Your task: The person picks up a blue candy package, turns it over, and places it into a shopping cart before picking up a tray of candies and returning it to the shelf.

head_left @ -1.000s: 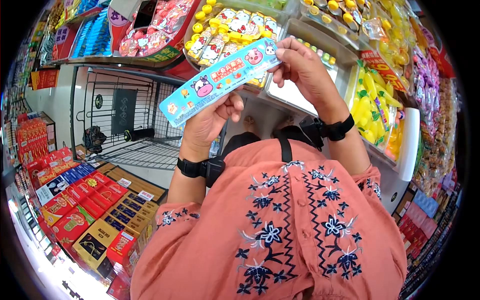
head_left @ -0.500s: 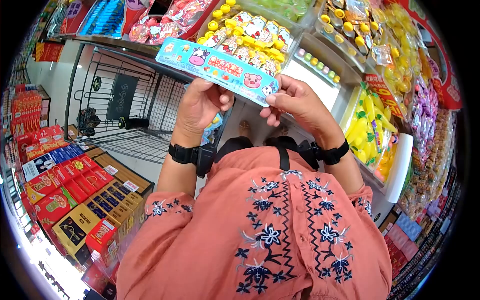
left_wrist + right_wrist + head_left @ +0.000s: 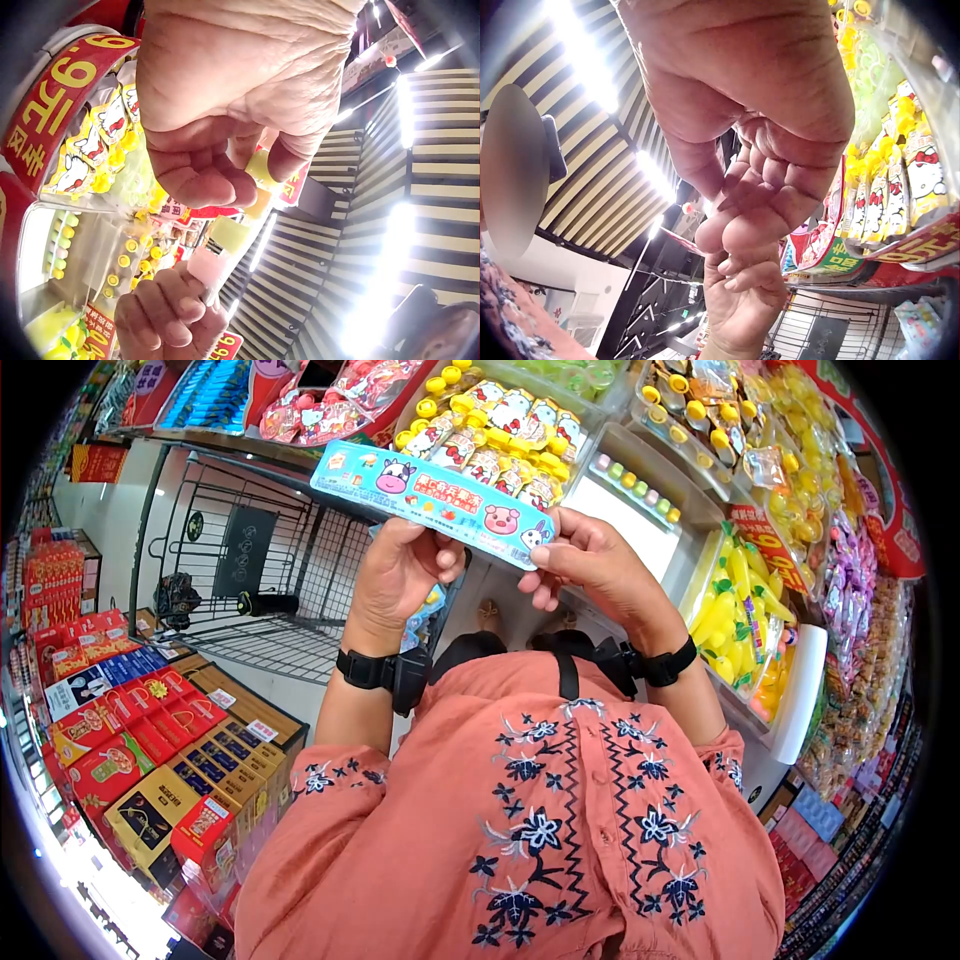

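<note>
A long strip pack of jelly cups [image 3: 430, 495] with a light-blue printed top, showing a cow and a pig, is held up in front of the body. My left hand [image 3: 400, 575] pinches its lower edge near the middle between thumb and fingers. At the pack's right end, my right hand [image 3: 605, 570] grips the corner, thumb on the printed face. Pastel cups [image 3: 231, 234] in yellow, green and pink show on the underside in the left wrist view. In the right wrist view, my right hand [image 3: 742, 135] hides most of the pack.
Behind the pack, a bin holds yellow-capped cat-print pouches [image 3: 500, 435]. Another row of pastel cups [image 3: 635, 490] lies in the tray to its right, near banana-shaped packs [image 3: 735, 605]. A wire shopping cart [image 3: 290, 560] stands left, with red gift boxes [image 3: 150, 730] below.
The pack has swung from right end high to left end high, its right end coming down with my right hand. Over the last half second it has barely moved.
</note>
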Demonstrator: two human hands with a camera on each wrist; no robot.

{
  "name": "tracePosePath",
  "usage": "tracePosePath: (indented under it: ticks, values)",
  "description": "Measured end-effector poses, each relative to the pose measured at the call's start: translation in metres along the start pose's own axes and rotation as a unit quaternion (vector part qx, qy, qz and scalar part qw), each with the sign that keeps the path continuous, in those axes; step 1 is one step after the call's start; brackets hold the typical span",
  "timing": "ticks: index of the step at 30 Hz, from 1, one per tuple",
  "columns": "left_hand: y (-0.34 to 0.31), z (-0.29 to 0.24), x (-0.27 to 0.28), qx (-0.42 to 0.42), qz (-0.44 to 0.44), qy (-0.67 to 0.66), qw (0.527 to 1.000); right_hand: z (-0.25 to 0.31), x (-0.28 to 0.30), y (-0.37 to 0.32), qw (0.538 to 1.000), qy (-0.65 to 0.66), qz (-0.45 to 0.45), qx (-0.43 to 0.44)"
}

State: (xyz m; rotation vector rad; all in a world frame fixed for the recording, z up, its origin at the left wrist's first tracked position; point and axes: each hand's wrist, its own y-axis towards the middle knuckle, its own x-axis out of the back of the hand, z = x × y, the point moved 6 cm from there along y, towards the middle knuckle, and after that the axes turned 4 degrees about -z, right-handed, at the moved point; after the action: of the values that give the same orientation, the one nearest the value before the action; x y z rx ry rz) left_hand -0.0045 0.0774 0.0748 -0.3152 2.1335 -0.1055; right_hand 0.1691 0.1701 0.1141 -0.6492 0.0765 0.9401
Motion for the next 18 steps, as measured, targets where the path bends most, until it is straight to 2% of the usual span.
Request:
tracePosePath:
  ticks: [13, 18]
  values:
    - [-0.0029, 0.0042, 0.0003, 0.009, 0.002, -0.003, 1.000, -0.0020, 0.0014, -0.0032, 1.000, 0.007, 0.001, 0.006]
    - [-0.0018, 0.0055, -0.0002, 0.022, -0.025, 0.012, 0.999, -0.0034, 0.0027, -0.0031, 1.000, 0.008, 0.002, 0.003]
